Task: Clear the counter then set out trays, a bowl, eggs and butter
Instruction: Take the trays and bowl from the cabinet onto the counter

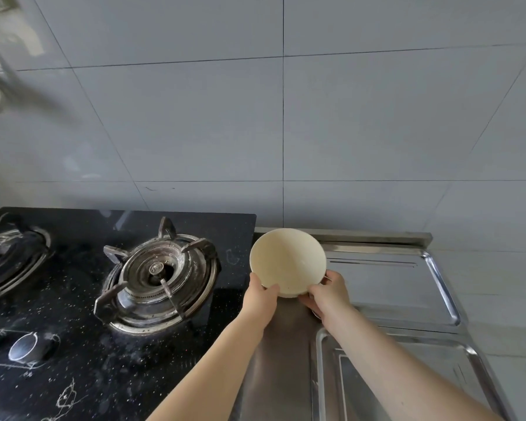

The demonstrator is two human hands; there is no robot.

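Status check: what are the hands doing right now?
Left hand and right hand both grip cream bowl. Bowl tilted, above counter. Two trays set out. Nothing blocking.

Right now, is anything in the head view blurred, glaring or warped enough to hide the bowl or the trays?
Head view: the bowl and both hands, left and right, are sharp; glare streaks the far tray and near tray rims without hiding their edges; wide-angle distortion bends the wall tile lines; the top-left corner is smeared with blur.

Bowl btwn stove at left & trays at right.
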